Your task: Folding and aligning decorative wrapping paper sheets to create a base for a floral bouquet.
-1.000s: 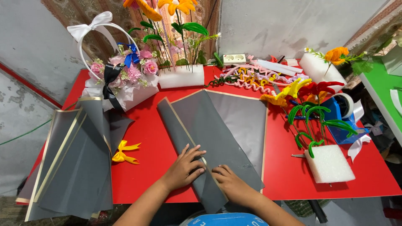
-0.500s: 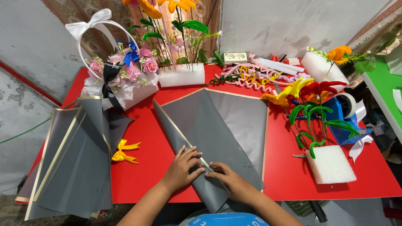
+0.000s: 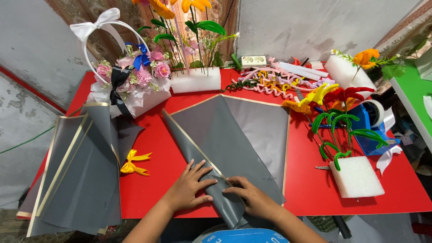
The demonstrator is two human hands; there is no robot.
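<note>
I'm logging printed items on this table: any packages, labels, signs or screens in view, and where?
No screens, signs or readable labels show.
Tape dispenser: right side of the red table, blue, holding a white roll.
Wall socket: back edge, white rectangular block.
Grey wrapping sheet: centre, gold-edged, both hands pressing its fold.

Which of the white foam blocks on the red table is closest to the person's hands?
The white foam block at the right front, holding green curled stems, is nearest the right hand. The other two blocks stand along the table's far edge.
</note>
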